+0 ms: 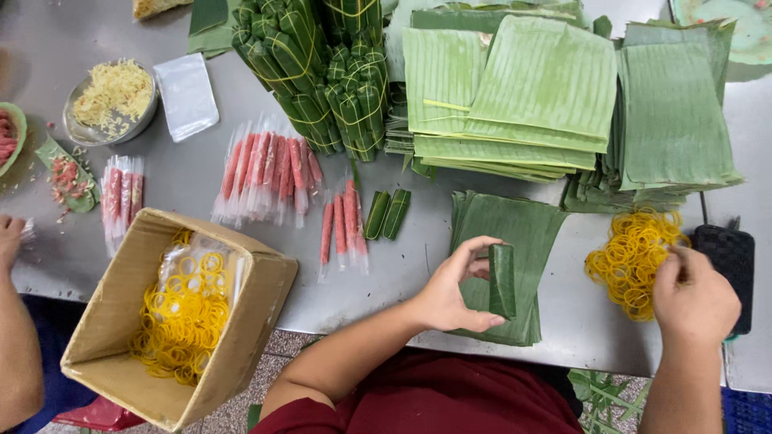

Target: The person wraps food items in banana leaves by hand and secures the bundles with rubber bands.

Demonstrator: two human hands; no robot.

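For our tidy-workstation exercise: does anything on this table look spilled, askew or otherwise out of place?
Yes. By the leaf scrap at the far left, pink crumbs lie scattered on the table. The cardboard box of yellow rubber bands also tilts, overhanging the table's near edge.

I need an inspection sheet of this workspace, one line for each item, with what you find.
Surface: grey metal table, bits of filling at its left edge.
Job's things: leaf-wrapped roll upright in left hand; loose yellow rubber bands under right hand; cut leaf sheets beneath the roll.
Clutter: cardboard box with bagged rubber bands; pink sticks in clear wrap; tied green bundles; stacked leaves; metal bowl of shreds.
Grips: left pinches the roll; right fingers are in the bands, hold unclear.
Cables: nothing seen.
Surroundings: another person's arm at left; dark object at right.
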